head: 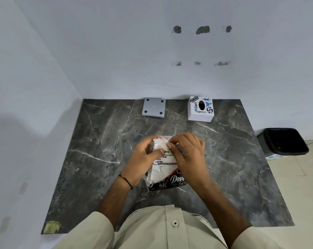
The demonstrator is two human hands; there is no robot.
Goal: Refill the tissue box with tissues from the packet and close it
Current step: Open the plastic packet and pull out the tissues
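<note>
Both hands are closed on the tissue packet (163, 164) near the middle of the dark, white-veined marble tabletop (101, 151). The left hand (144, 157) wraps around the packet's left side, thumb pressed flat across its printed front, fingers curled behind. The right hand (188, 151) covers the packet's upper right, fingertips pinched narrowly at its top edge, close to the left hand's fingers. The packet is soft, crinkled clear plastic showing white tissues inside, with black lettering on the front and a dark band with white script at its lower end; whether it rests on the tabletop or is lifted slightly cannot be told.

The tissue box (201, 109) stands at the far edge, right of centre, against the wall: a white cube with an oval black opening on top and stickers around it. Its grey, flat, square lid (153, 109), with four dark round pads at the corners, lies apart to the left at the same far edge. A thin black thread circles the left wrist.
</note>
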